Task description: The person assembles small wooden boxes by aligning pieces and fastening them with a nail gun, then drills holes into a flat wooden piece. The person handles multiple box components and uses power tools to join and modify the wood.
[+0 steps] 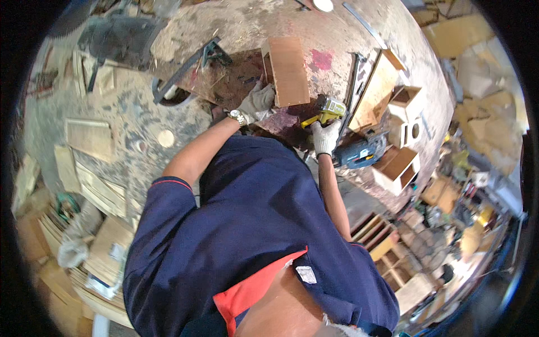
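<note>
The panel (288, 70) is positioned on the workbench (247, 22) at 12 o'clock from the person, standing on edge. Its long axis runs from 6 to 12 o'clock, the far end pointing away. It is steadied at its lower left corner by the gloved left hand (257, 103), fingers closed against the edge, apparently to keep it from shifting. A yellow power tool (325, 108) is applied at the panel's lower right corner, at 3 o'clock from the left hand, and is gripped firmly in the gloved right hand (325, 136). A blue tool (359, 153) is set at 4 o'clock, with small wooden boxes (401, 132) beyond it.
</note>
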A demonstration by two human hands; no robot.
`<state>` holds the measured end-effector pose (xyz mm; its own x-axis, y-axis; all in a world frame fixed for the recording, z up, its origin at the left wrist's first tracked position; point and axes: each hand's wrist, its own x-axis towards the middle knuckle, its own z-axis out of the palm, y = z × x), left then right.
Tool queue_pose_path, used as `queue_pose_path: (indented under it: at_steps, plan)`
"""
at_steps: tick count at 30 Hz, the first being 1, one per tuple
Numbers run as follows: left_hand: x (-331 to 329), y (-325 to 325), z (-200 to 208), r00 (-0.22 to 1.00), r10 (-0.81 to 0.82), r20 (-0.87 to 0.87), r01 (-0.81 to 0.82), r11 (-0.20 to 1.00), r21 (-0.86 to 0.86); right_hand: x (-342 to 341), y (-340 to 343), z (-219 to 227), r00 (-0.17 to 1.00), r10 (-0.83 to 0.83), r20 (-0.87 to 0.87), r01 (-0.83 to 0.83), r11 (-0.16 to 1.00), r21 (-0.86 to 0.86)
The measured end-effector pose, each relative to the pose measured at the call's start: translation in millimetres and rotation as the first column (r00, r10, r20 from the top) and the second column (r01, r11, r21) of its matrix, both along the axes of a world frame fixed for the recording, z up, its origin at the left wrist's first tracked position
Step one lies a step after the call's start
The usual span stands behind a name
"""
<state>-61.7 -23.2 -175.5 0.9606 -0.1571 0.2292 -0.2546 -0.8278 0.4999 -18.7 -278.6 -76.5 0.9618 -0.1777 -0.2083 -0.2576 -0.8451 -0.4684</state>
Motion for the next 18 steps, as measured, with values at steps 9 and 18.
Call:
queue_pose_path:
  at_steps: [9, 18]
  plan:
    - [-1, -3, 6, 0.999, -0.016, 0.038, 0.016, 1.0, -0.015, 24, 10, 132, 0.969, 0.248, -0.006, -0.239, 0.941, 0.242]
    - [4, -5, 4, 0.998, 0.002, 0.067, 0.001, 0.999, -0.041, 25, 62, 185, 0.77, 0.568, -0.289, -0.498, 0.819, 0.284]
